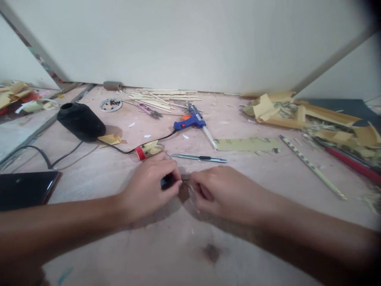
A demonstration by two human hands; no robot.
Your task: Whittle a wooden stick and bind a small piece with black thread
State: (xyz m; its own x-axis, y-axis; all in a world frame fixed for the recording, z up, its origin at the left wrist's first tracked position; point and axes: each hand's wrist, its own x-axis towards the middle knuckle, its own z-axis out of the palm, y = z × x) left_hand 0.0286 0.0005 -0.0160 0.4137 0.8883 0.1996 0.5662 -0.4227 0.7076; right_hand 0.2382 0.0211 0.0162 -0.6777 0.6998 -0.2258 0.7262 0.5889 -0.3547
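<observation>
My left hand (151,182) is closed in a pinch, with a small black object (167,181) showing inside its curled fingers. Facing it, my right hand (223,190) is also pinched shut. Between the two sets of fingertips runs a thin dark thread or wire (185,181), looped a little; its ends are hidden by the fingers. Just beyond the hands lies a slim craft knife (199,158). Touching or very near the back of my left hand is a small wooden piece with a red band (149,150).
A blue glue gun (190,121) rests behind the knife, near thin wooden sticks (160,97) and scissors (149,110). Sandpaper (247,144), a pencil (312,167) and wood scraps (285,111) lie right. A black spool (80,121), dish (110,105) and phone (28,188) are left.
</observation>
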